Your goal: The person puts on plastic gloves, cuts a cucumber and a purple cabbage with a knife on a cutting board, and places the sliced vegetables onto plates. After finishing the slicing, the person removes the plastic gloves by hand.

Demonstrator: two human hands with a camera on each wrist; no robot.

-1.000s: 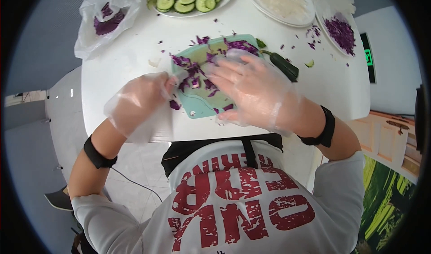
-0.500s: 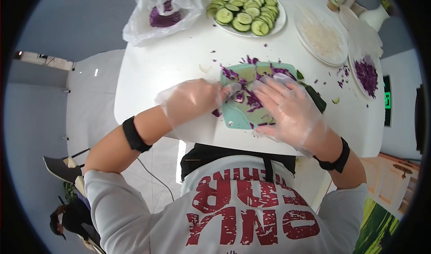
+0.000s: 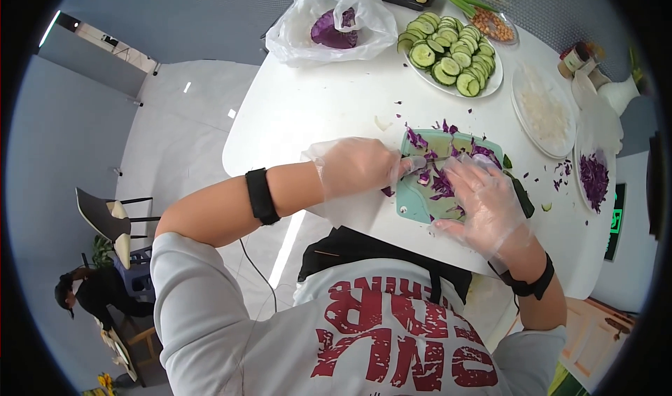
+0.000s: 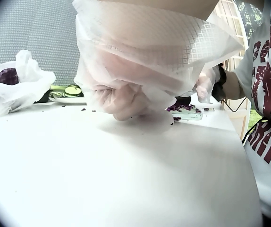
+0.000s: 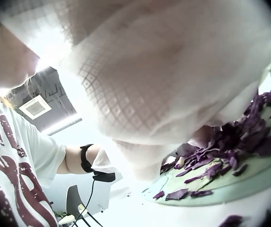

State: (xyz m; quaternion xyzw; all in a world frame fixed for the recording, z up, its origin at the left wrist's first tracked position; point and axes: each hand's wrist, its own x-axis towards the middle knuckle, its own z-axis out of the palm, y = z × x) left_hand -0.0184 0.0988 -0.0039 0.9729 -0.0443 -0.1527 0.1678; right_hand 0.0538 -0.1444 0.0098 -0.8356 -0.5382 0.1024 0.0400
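Observation:
My left hand (image 3: pixel 364 166), in a clear plastic glove, is curled in a fist at the left edge of a pale green cutting board (image 3: pixel 413 203). It grips a knife (image 3: pixel 438 159), whose handle is hidden in the fist; a thin strip of blade shows towards the other hand. My right hand (image 3: pixel 490 203), gloved too, lies over the right part of the board with fingers stretched out, palm down, covering the rest of the blade. Chopped purple cabbage (image 3: pixel 442 184) lies around and beneath its fingertips, and in the right wrist view cabbage shreds (image 5: pixel 249 137) are heaped beside it.
A dark green cucumber piece (image 3: pixel 521 196) lies right of the board. Behind stand a plate of cucumber slices (image 3: pixel 448 56), a plate of whitish shreds (image 3: pixel 546 112), a plate of shredded cabbage (image 3: pixel 593 179) and a plastic bag (image 3: pixel 290 39) with purple cabbage (image 3: pixel 332 30). Cabbage scraps dot the table.
The head view has swung left, so the table, board and hands appear farther right and lower. Both hands keep nearly the same places at the board.

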